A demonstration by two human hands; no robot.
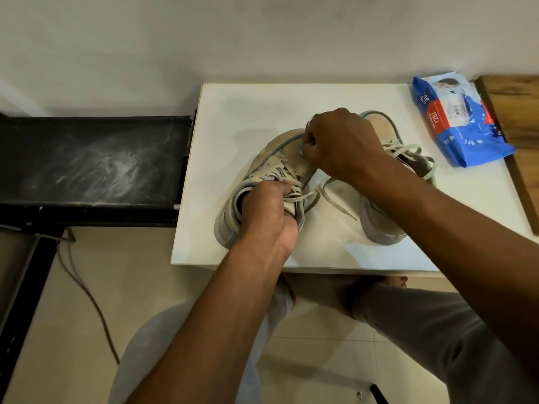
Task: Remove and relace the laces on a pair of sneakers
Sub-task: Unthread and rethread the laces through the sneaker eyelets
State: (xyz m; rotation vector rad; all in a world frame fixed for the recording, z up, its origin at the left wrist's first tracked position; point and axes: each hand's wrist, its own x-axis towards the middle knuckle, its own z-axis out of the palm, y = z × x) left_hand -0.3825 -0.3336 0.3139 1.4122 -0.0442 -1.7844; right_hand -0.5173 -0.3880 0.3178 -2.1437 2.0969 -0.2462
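Two beige sneakers with pale blue trim stand on a white table [233,112]. The left sneaker [271,158] points its toe away from me. My left hand [267,217] grips its tongue and collar at the opening. My right hand [338,141] reaches across the toe end and pinches a piece of the off-white lace [303,196] near the lowest eyelets. Loose lace ends trail onto the table between the shoes. The right sneaker [379,225] lies behind my right forearm, partly hidden, with its own laces [405,148] loose.
A blue pack of wet wipes [458,121] lies at the table's back right. A wooden board [516,112] borders the right edge. A black dusty bench [90,161] stands to the left. A cable [87,293] runs across the tiled floor. My legs are under the table.
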